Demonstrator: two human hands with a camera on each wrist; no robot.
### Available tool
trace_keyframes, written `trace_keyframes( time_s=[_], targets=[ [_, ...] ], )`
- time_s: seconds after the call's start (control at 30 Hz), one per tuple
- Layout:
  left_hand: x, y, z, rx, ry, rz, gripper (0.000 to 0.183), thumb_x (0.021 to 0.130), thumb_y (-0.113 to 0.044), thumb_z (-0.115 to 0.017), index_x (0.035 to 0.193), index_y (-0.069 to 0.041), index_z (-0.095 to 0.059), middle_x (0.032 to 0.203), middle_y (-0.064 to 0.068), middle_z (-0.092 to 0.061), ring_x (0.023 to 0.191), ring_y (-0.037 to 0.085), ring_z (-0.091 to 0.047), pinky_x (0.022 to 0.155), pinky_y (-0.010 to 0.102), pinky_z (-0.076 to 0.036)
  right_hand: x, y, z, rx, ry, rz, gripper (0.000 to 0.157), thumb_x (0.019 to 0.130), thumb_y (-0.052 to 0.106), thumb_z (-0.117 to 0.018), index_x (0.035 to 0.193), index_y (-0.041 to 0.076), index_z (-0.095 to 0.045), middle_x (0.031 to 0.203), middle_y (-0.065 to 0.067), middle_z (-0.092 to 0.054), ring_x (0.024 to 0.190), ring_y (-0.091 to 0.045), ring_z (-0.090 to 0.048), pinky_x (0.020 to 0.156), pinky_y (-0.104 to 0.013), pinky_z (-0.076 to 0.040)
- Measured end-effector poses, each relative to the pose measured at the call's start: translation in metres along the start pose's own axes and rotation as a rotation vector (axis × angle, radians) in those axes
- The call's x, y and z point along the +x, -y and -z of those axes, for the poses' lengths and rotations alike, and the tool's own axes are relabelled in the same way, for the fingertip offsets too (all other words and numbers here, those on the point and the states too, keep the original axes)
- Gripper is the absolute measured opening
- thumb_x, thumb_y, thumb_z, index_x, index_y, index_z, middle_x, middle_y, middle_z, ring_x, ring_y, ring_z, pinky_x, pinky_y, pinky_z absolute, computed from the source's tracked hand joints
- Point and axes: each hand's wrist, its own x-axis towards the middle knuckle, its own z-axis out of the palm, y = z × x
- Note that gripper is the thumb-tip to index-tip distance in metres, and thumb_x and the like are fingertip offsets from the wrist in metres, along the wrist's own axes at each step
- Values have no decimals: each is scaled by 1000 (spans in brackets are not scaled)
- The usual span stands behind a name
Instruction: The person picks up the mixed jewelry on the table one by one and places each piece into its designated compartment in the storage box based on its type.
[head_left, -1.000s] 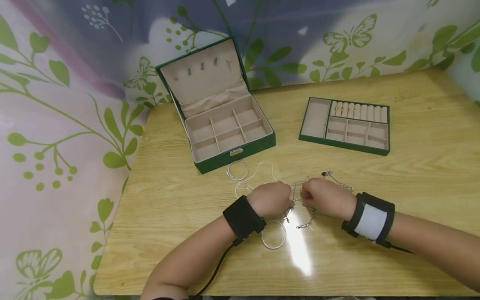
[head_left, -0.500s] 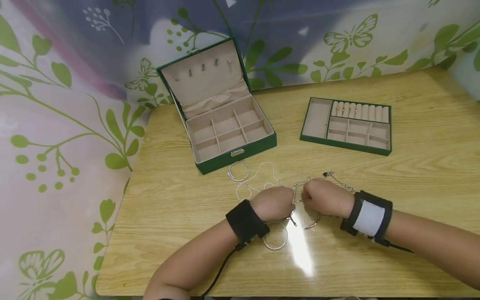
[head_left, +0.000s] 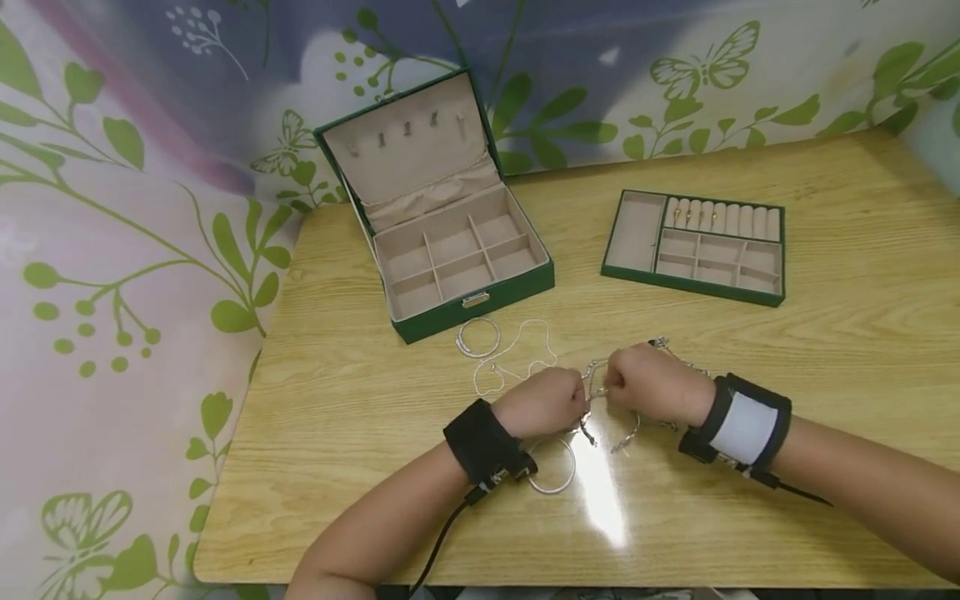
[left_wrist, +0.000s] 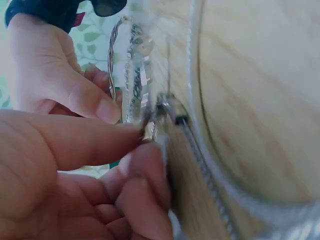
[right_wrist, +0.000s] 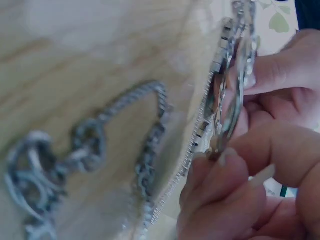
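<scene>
Both hands are working close together over the middle of the desk (head_left: 337,492), well in from its front edge. Right hand (head_left: 651,385) is pinching a slim silver bracelet (right_wrist: 233,120) between thumb and fingertips. Left hand (head_left: 542,402) is pinching a thin strand (left_wrist: 148,120) of silver jewellery just beside it, its other fingers curling inward; blur is hiding whether this strand belongs to the same bracelet.

Short chain ends (head_left: 588,435) are showing below the hands, on the front-edge side. Beyond the right hand, a chain with a dark charm (head_left: 660,342) is lying partly covered by that hand. A plain bangle (head_left: 574,467) is resting toward the front edge, partly hidden by the left black wristband (head_left: 483,442). Toward the left edge from the hands, a fine necklace (head_left: 548,333) is lying in loose loops, and a second bangle (head_left: 462,343) is resting near it, just in front of the green jewellery box (head_left: 517,296).

That box is standing toward the desk's back left corner, lid open, showing six compartments. Farther right, nearer the back edge, a green tray (head_left: 690,287) is lying flat, its padded rolls holding gold rings (head_left: 677,214).
</scene>
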Motion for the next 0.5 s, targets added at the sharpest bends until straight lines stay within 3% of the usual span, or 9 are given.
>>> trace_keyframes(
  time_s=[0.23, 0.5],
  targets=[
    [-3, 6, 15, -208, -96, 10, 11, 90, -11, -52, 79, -10, -56, 73, -4, -50, 64, 8, -46, 60, 18, -36, 0, 8, 21, 17, -48, -2, 12, 85, 4, -56, 73, 6, -57, 64, 1, -52, 56, -10, -46, 53, -26, -40],
    [-10, 4, 40, -444, -146, -63, 16, 97, -16, -48, 92, -4, -57, 79, 0, -48, 66, 11, -44, 60, 22, -35, -2, 20, 53, 61, -197, 46, 7, 88, 4, -57, 81, 4, -59, 70, -1, -56, 64, -12, -50, 57, -26, -44]
  ],
)
